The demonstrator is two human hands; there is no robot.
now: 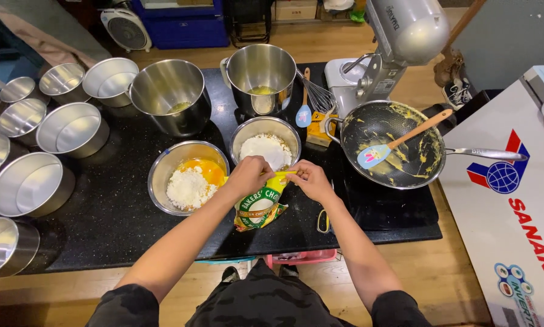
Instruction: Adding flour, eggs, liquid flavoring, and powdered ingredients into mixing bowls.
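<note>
My left hand and my right hand both grip the top edge of a yellow and green food packet, held upright over the black counter. Just behind the packet stands a steel bowl of white powder. To its left sits a steel bowl with egg yolk and white powder.
Several empty round steel tins fill the left side. Two tall steel mixing bowls stand at the back, with a whisk and a stand mixer. A dark pan with a spatula sits right. Scissors lie near the front edge.
</note>
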